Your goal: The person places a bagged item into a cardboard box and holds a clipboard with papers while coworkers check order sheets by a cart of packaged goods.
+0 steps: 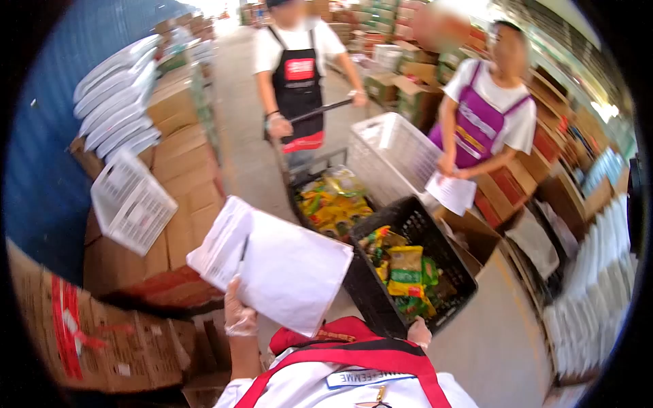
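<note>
My left hand, in a clear thin glove, is closed on the lower left edge of a stack of white paper sheets. A dark pen lies against the paper just above its fingers. My right hand, also gloved, is closed at the near rim of a black plastic crate. Inside this crate are yellow and green food packets, loosely piled. Beyond the paper, more yellow packets fill a cart beside the crate.
A person in a black apron grips the cart's handle. Another in a purple apron holds papers beside a white crate. Cardboard boxes, stacked white sacks and a white basket line the left side.
</note>
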Demonstrator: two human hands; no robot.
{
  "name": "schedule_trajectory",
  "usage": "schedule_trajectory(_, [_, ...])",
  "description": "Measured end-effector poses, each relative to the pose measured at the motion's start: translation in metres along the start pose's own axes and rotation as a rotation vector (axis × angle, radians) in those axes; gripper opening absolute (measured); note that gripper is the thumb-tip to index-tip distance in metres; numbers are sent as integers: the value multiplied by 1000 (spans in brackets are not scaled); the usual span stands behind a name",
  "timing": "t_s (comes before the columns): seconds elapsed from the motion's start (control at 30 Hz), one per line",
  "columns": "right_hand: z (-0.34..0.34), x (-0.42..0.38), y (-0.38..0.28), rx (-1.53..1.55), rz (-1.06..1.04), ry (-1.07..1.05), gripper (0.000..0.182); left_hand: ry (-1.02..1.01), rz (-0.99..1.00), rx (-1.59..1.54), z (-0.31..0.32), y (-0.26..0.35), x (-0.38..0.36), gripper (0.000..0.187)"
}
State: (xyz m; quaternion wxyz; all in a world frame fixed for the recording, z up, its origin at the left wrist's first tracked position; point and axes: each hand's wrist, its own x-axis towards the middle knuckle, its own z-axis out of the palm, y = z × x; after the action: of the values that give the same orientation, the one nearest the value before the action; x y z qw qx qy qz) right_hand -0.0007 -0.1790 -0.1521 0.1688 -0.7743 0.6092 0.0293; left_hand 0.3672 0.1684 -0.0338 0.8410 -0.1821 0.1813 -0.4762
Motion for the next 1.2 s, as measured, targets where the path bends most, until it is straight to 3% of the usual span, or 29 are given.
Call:
schedule_trajectory(0.03, [3, 3, 0, -18, -6, 4, 33, 1, 32, -23, -2, 1, 2, 51])
schedule_trajectory(0.1, [3, 2, 0, -31, -6, 36, 33, 430, 754, 781, 28, -39, 29, 45])
schedule_trajectory(0.17, [1, 3, 0, -20, -8, 51, 33, 432, 789, 768, 47, -62, 32, 46])
schedule_trajectory(0.23, [-5, -3, 6, -6, -6, 68, 33, 345, 783, 1174, 44, -69, 17, 44])
schedule_trajectory(0.33, [-13, -4, -4, 13, 0, 21, 33, 371, 765, 1222, 13, -37, 11, 61])
schedule_trajectory(0.4, [-5, 1, 2, -33, -13, 10, 32, 70, 881, 1673, -12, -4, -2, 68])
schedule_trajectory(0.47, [-1, 3, 6, -74, 11, -20, 30, -152, 1072, 1972, -6, -8, 3, 70])
schedule_trajectory(0.53, [7, 7, 5, -92, -54, -42, 31, -134, -83, 962, 2, 34, 5, 73])
schedule_trajectory(0.57, [23, 15, 5, 81, -38, 97, 30, -78, -331, 643, 11, 38, 6, 74])
schedule_trajectory(0.6, [-11, 4, -22, 214, -1, 114, 30, 50, -552, 334, 20, 41, 6, 74])
schedule_trajectory(0.63, [-50, 4, -49, 277, 77, -32, 30, 102, -539, 311, 22, 36, 0, 74])
schedule_trajectory(0.67, [-35, 15, -52, 351, 13, 78, 29, 153, -525, 288, 24, 32, -5, 74])
schedule_trajectory(0.7, [-12, 26, -51, 410, -45, 197, 29, 448, -62, 696, 24, 26, -3, 72])
schedule_trajectory(0.77, [-9, 41, -63, 379, -39, 40, 30, 696, 391, 1094, 20, 22, 9, 70])
schedule_trajectory(0.9, [-24, 40, -69, 329, -74, 0, 33, 538, 214, 960, 22, 30, 9, 65])
schedule_trajectory(0.97, [-38, 33, -54, 256, -43, 69, 32, 555, 603, 1051, 11, 27, 12, 66])
schedule_trajectory(1.0, [-40, 34, -44, 128, 29, 104, 35, 551, 607, 1042, 12, 27, 12, 66])
schedule_trajectory(1.07, [-48, 26, -23, -21, 87, 321, 50, 527, 340, 1009, 23, 14, 5, 68])
schedule_trajectory(1.1, [-44, 21, -9, -92, 100, 491, 59, 529, 336, 1006, 29, 0, 3, 68])
schedule_trajectory(1.13, [-34, 19, 3, -97, 102, 488, 59, 615, 441, 1038, 44, -32, 6, 68])
schedule_trajectory(1.2, [-17, 18, 22, -165, 374, 590, 86, 709, 546, 1067, 50, -48, 5, 68])
